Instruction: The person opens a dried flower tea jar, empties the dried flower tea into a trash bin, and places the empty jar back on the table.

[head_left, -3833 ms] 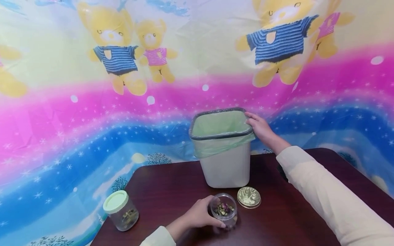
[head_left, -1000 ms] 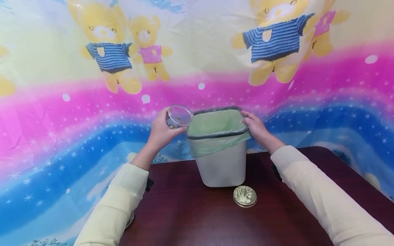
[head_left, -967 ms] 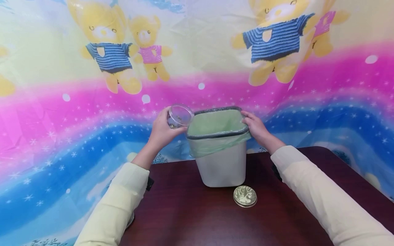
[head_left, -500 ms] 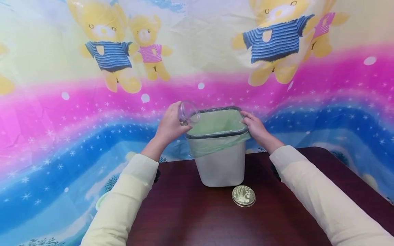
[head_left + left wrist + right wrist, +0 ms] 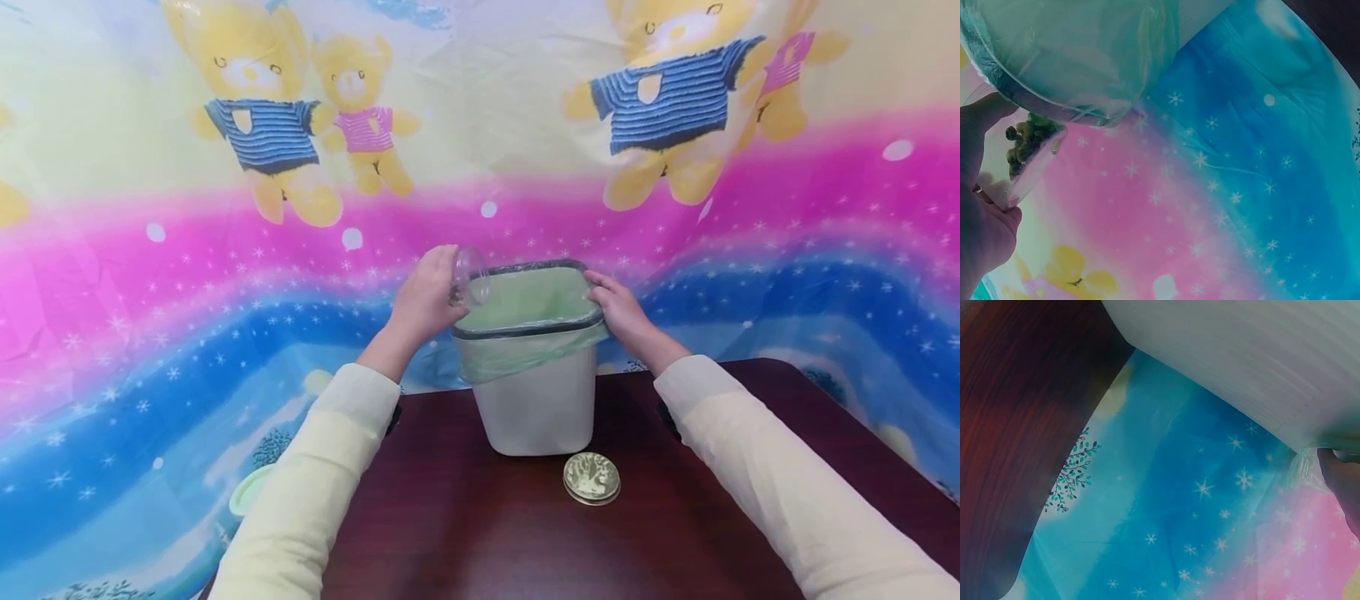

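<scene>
My left hand (image 5: pixel 426 296) grips a clear jar (image 5: pixel 476 279) tipped on its side, its mouth toward the bin's opening at the left rim. Dried flower buds (image 5: pixel 1025 144) lie inside the jar in the left wrist view. The trash bin (image 5: pixel 536 408) is white, with a dark grey rim and a pale green liner (image 5: pixel 525 358) folded over it. On the far right corner of that rim, my right hand (image 5: pixel 626 310) holds on, fingers over the edge. The right wrist view catches only part of this hand (image 5: pixel 1341 481), beside the liner.
A round metallic lid (image 5: pixel 592 477) lies on the dark wooden table (image 5: pixel 465 533) in front of the bin. At the left, the pale green lid (image 5: pixel 251 490) of another jar shows past my left sleeve. A curtain printed with bears (image 5: pixel 277 137) hangs behind the table.
My left hand has lifted the jar from the table to the bin's left rim, then shifted right and tipped it further over the opening. My right hand has stayed on the rim.
</scene>
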Demonstrator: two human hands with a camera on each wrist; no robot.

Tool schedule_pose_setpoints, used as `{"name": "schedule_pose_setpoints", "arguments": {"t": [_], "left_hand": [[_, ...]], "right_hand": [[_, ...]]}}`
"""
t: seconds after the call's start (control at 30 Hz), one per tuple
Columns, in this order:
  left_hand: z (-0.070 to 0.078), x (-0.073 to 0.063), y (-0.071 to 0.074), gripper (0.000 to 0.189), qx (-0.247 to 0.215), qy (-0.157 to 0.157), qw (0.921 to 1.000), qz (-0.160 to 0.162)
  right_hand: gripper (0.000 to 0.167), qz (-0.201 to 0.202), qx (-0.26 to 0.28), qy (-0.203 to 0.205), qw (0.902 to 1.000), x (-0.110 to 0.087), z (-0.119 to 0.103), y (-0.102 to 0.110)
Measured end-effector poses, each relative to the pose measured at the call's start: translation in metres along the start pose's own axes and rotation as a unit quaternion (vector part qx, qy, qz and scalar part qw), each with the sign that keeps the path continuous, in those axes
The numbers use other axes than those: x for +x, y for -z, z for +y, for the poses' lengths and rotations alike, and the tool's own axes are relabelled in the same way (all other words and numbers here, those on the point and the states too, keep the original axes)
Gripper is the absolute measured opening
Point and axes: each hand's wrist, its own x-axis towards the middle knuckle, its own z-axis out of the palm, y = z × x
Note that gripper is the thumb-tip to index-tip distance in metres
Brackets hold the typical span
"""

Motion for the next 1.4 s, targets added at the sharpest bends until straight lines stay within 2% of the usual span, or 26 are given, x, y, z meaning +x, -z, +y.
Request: {"name": "schedule_pose_setpoints", "arguments": {"t": [0.2, 0.37, 0.93, 1.07, 1.2, 1.27, 1.4], "left_hand": [[0.004, 0.003, -0.004, 0.087, 0.039, -0.047, 0.9981, -0.005], [0.008, 0.005, -0.006, 0.085, 0.068, -0.066, 0.9953, -0.018], [0.013, 0.007, -0.01, 0.082, 0.115, -0.1, 0.988, -0.028], [0.013, 0.009, -0.01, 0.082, 0.125, -0.105, 0.9862, -0.027], [0.013, 0.01, -0.01, 0.083, 0.146, -0.111, 0.9824, -0.032], [0.014, 0.011, -0.009, 0.083, 0.159, -0.116, 0.9798, -0.034], [0.015, 0.012, -0.007, 0.079, 0.175, -0.13, 0.9755, -0.028]], "right_hand": [[0.055, 0.0, -0.007, -0.008, 0.9999, 0.0, 0.001, 0.0], [0.055, 0.002, -0.002, -0.008, 1.0, -0.001, 0.003, 0.001], [0.056, 0.005, -0.01, 0.005, 0.9999, 0.0, 0.005, -0.001], [0.056, 0.0, -0.002, 0.004, 1.0, -0.006, -0.004, -0.002], [0.056, 0.003, -0.007, 0.007, 0.9999, -0.006, -0.004, -0.002], [0.055, 0.008, -0.01, 0.01, 0.9999, 0.0, 0.004, 0.0], [0.055, 0.006, -0.005, 0.008, 0.9999, 0.0, 0.003, -0.001]]}}
